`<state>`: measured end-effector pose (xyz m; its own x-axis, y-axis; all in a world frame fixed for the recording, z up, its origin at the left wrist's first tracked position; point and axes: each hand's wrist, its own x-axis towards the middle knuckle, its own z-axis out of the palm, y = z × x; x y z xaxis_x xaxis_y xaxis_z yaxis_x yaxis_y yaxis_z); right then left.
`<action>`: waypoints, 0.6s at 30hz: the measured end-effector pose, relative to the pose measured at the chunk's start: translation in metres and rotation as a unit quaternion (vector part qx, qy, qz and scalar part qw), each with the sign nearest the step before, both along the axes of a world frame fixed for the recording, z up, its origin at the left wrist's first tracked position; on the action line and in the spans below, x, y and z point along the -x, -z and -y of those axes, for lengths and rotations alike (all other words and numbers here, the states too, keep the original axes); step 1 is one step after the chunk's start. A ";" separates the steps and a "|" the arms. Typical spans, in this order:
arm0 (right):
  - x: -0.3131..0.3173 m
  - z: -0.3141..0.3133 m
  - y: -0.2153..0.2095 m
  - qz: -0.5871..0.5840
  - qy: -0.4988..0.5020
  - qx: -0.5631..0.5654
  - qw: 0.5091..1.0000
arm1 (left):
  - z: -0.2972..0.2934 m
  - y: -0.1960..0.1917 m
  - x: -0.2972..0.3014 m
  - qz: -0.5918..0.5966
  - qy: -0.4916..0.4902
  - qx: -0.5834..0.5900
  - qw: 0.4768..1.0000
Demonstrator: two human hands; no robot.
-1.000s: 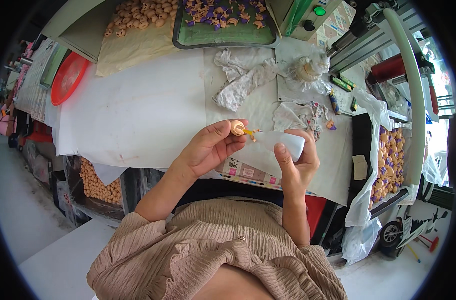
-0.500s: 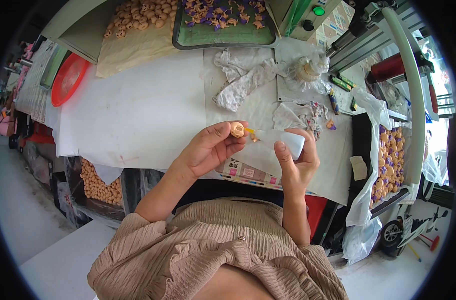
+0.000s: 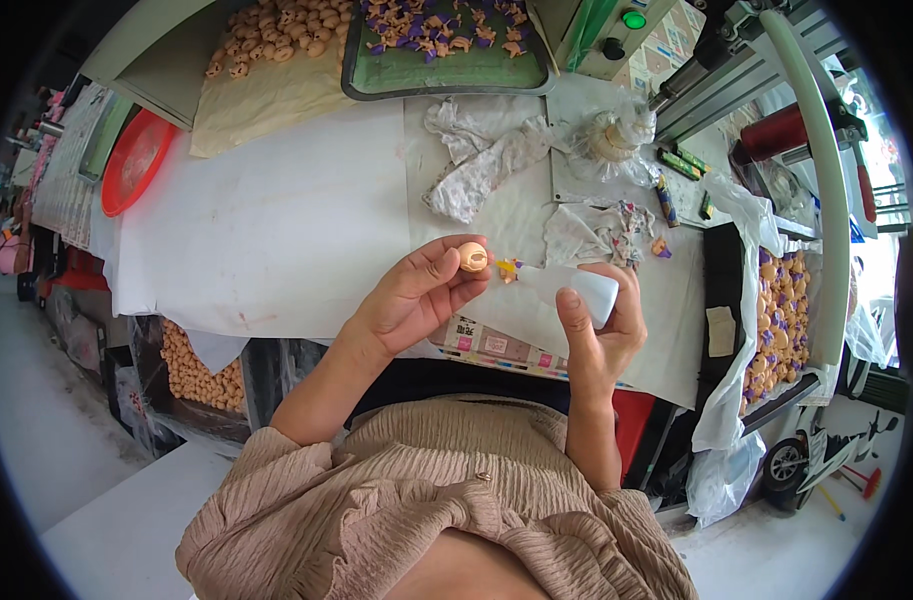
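Between the thumb and fingers of my left hand (image 3: 416, 292) sits a small peach-coloured doll head (image 3: 472, 257), with an opening facing up. My right hand (image 3: 604, 325) is wrapped round a white squeeze bottle (image 3: 584, 291) lying tilted, its yellow tip pointing left toward the doll head. A short gap separates the tip from the head. Just behind the tip, a small peach and purple figure part (image 3: 509, 270) rests on the white table paper (image 3: 276, 240).
A green tray (image 3: 446, 72) of purple and peach parts stands at the back, beside a heap of doll heads (image 3: 286, 30). Crumpled cloths (image 3: 481, 165) lie mid-table. At right is a box of assembled figures (image 3: 776, 320); at lower left, a bin of heads (image 3: 198, 368).
My right hand has drawn the bottle slightly to the right, so its tip has moved away from the doll head. The head has turned a little in my left hand.
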<state>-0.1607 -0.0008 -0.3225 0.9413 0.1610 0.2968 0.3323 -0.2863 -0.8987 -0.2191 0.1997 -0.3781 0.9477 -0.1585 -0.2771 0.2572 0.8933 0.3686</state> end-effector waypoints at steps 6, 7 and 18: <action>0.003 0.000 -0.002 -0.018 -0.009 -0.005 1.000 | 0.000 0.000 0.000 0.007 -0.001 0.005 1.000; 0.003 0.000 -0.002 -0.018 -0.009 -0.005 1.000 | 0.000 -0.001 0.000 0.006 -0.002 0.004 1.000; 0.001 0.000 0.001 -0.026 -0.021 -0.001 0.999 | -0.002 0.003 -0.001 0.011 0.005 0.009 1.000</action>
